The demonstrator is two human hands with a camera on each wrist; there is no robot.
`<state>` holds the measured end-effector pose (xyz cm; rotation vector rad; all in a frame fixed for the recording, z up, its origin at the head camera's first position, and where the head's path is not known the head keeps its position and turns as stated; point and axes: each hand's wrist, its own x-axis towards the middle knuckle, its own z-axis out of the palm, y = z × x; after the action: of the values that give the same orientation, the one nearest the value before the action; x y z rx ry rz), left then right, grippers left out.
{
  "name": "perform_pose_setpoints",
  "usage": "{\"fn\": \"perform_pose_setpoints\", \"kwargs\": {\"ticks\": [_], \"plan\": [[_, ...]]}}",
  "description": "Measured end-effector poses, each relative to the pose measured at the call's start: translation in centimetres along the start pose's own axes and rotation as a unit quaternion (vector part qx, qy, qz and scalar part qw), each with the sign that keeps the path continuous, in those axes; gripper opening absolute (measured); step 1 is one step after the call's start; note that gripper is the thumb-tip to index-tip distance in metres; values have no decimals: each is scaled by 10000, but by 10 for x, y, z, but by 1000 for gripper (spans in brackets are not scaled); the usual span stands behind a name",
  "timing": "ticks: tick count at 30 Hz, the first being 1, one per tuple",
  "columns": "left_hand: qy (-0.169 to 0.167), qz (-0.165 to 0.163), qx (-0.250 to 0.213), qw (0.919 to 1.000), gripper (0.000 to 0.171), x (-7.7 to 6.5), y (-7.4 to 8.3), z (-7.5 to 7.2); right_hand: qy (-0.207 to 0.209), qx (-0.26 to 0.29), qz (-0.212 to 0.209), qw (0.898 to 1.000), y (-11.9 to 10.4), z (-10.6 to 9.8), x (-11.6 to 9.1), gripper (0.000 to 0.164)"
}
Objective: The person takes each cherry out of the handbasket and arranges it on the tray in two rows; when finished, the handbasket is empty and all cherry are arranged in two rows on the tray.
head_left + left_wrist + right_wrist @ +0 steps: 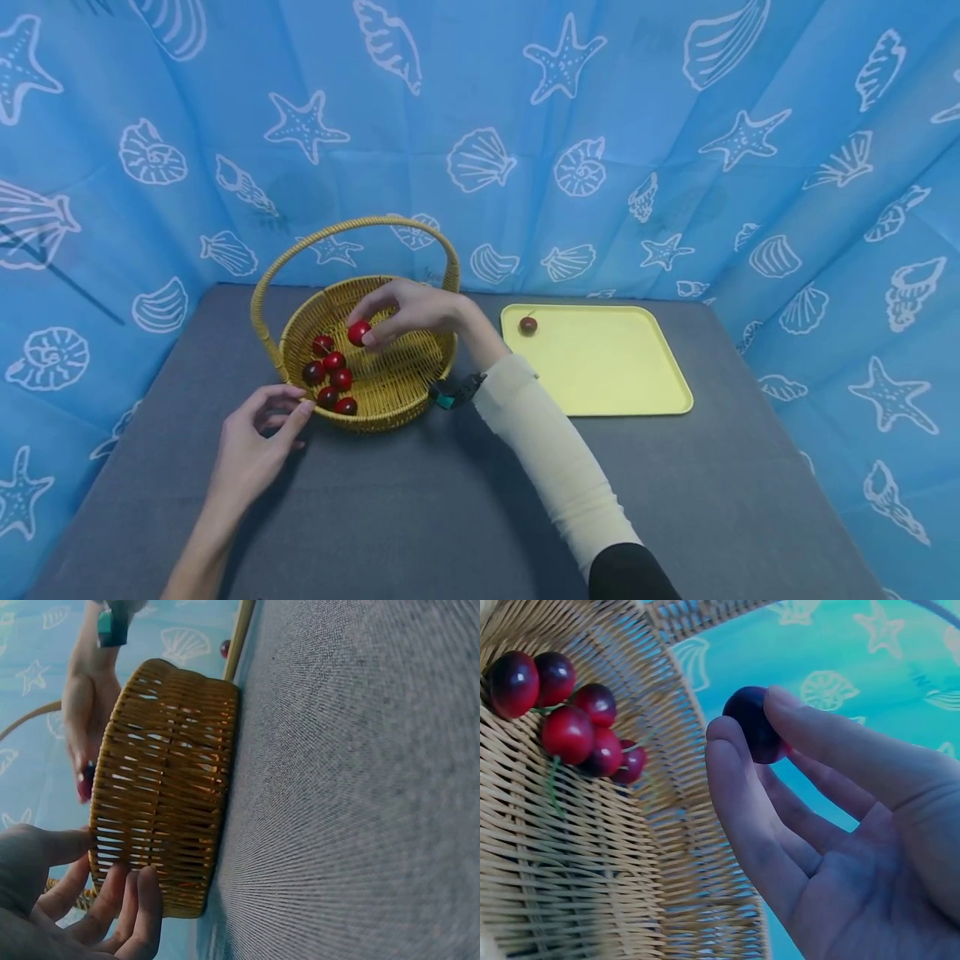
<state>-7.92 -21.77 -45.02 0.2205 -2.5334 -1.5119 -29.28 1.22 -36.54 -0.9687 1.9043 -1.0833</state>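
Observation:
Between thumb and fingertips, my right hand [408, 310] pinches a dark red cherry [358, 333] over the inside of a woven yellow basket [401, 414]. In the right wrist view the cherry [751, 724] looks nearly black on top, held at the tips of the fingers. Several more cherries [341, 380] lie bunched at the basket's left side, some with green stems. My left hand [258, 437] grips the basket's near-left rim; in the left wrist view its thumb is at the rim and its fingers [112, 904] bend against the outer wicker wall.
Right of the basket, a pale yellow tray [607, 358] lies on the grey cloth-covered table [420, 517], with a single cherry [528, 326] at its upper left corner. The basket's tall handle [352, 223] arches above it. A blue seashell-print curtain [480, 100] hangs behind.

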Motion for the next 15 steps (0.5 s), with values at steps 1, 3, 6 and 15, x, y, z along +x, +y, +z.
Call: {"fn": "perform_pose_setpoints", "kwargs": {"ticks": [1, 3, 6, 15], "plan": [[11, 0, -15, 10000, 36, 0, 0, 0, 7, -89, -62, 9999, -1, -2, -4, 39], [28, -4, -27, 10000, 35, 0, 0, 0, 19, -168, -164, 9997, -3, -5, -12, 39], [45, -5, -19, 10000, 34, 0, 0, 0, 55, -289, -338, 9990, -8, -10, -27, 40], [9, 99, -11, 9999, 33, -1, 0, 1, 411, -211, -762, 9960, -15, -32, -88, 36]]}}
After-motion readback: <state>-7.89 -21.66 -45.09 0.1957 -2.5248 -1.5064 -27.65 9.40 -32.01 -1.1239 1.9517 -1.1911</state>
